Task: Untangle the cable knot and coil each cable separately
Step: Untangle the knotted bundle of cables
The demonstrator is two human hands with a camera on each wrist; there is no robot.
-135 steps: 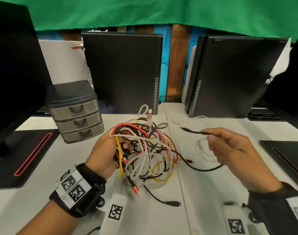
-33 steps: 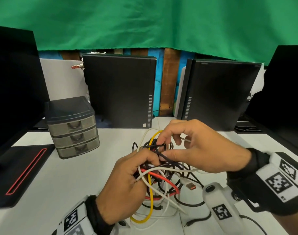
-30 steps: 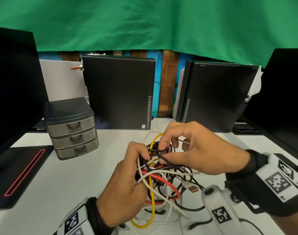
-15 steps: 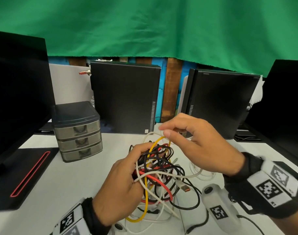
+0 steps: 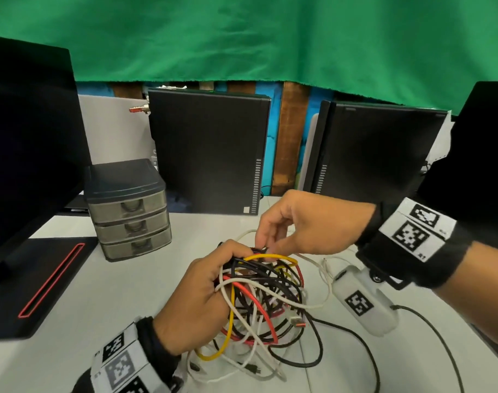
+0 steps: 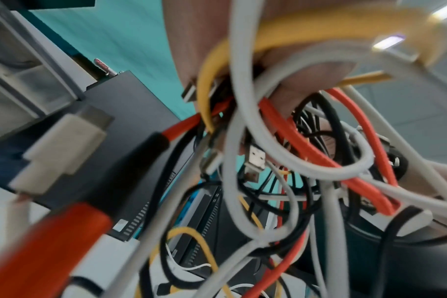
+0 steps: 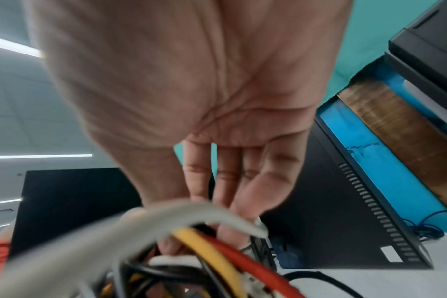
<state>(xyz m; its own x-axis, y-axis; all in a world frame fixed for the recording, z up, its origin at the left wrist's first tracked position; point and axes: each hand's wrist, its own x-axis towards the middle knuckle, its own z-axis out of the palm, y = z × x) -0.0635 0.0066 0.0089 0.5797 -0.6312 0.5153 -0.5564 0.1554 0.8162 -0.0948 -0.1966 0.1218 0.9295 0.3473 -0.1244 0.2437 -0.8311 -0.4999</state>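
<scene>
Left hand [image 5: 198, 304] curled into the left side of the cable knot [image 5: 266, 296], fingers threaded among the strands and gripping a bundle of them, lifting the top of the tangle off the counter [image 5: 100, 321]. From the left wrist view, fingers [image 6: 197, 40] wrapped by a yellow cable [image 6: 209, 80] and white loops, with red and black strands crossing below. Knot near the middle of the counter toward its near edge, directly right of the left palm and just under the right hand [image 5: 307, 222]. Right hand above the top of the knot, fingers bent down, thumb and fingertips [image 5: 263, 242] closed on something small and dark at the top of the tangle; which strand exactly, cannot tell. In the right wrist view, fingertips [image 7: 227, 227] down among white, yellow and red cables. Lower loops of white cable [image 5: 242, 367] and black cable [image 5: 313, 361] trailing onto the counter toward the near edge. Small grey drawer unit [image 5: 128, 211] further back to the left, well apart from the knot.
</scene>
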